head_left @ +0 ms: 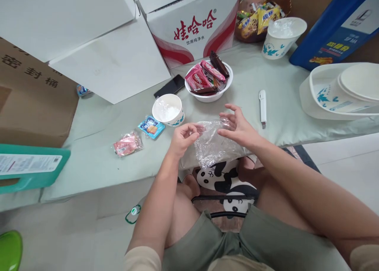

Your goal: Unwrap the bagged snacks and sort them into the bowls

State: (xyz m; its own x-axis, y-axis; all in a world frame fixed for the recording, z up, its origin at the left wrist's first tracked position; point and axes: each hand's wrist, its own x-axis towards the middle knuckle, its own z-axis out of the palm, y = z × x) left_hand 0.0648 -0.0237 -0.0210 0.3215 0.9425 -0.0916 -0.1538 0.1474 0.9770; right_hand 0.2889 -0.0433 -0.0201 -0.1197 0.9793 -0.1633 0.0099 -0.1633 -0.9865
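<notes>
A clear plastic bag [211,144] hangs over the table's front edge in front of me. My left hand [186,137] pinches its upper left corner between thumb and fingers. At the bag's right side is my right hand [238,125], fingers spread and thumb apart, touching or nearly touching the film. A paper cup [169,112] with crumpled clear film inside stands just beyond my left hand. Left of it lie a blue snack packet [152,127] and a pink wrapped packet [128,143]. Behind my hands is a white bowl [209,98] of wrapped wafer snacks [203,78].
A white cutter [262,109] lies on the right, near a white tub [310,93] holding stacked paper cups [340,92]. A black phone [170,86], a white carton [195,34], a snack basket [251,36], another cup [280,42] and a blue container [328,30] stand or lie behind.
</notes>
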